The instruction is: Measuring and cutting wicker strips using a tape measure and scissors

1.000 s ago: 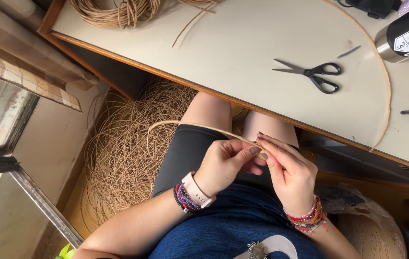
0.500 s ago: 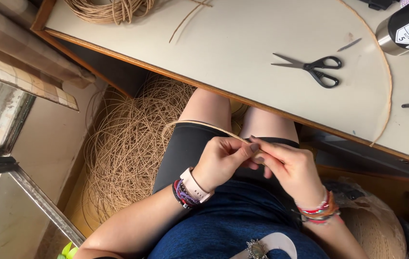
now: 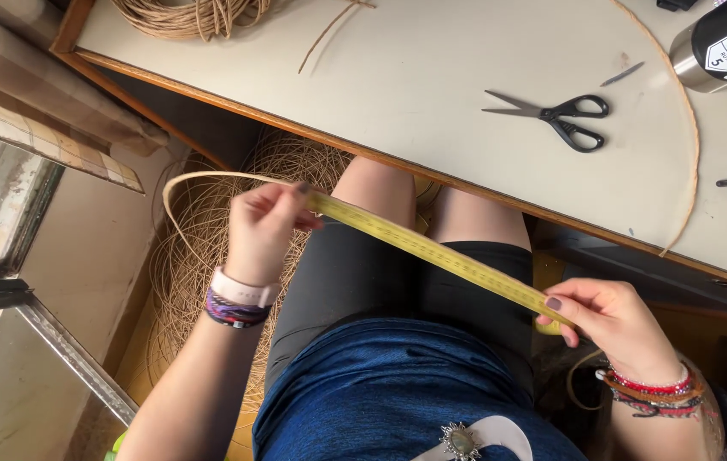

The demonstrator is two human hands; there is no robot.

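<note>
While the person sits at the table [image 3: 398,77], both hands stretch a yellow tape [image 3: 432,252] taut over the lap, with a thin reed [image 3: 201,177] laid along it, seemingly to gauge its length. The left hand [image 3: 263,224] pinches tape and reed together, fingers closed; the right hand [image 3: 611,318] pinches the tape's other end. The tape's long axis slants from far left to near right. The reed curls away leftward. Scissors [image 3: 555,115] lie far right on the table.

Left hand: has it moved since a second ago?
Yes. The left hand has swung out to the left, away from the right hand, past the thigh toward the cane coil on the floor, stretching the yellow tape measure.
</note>
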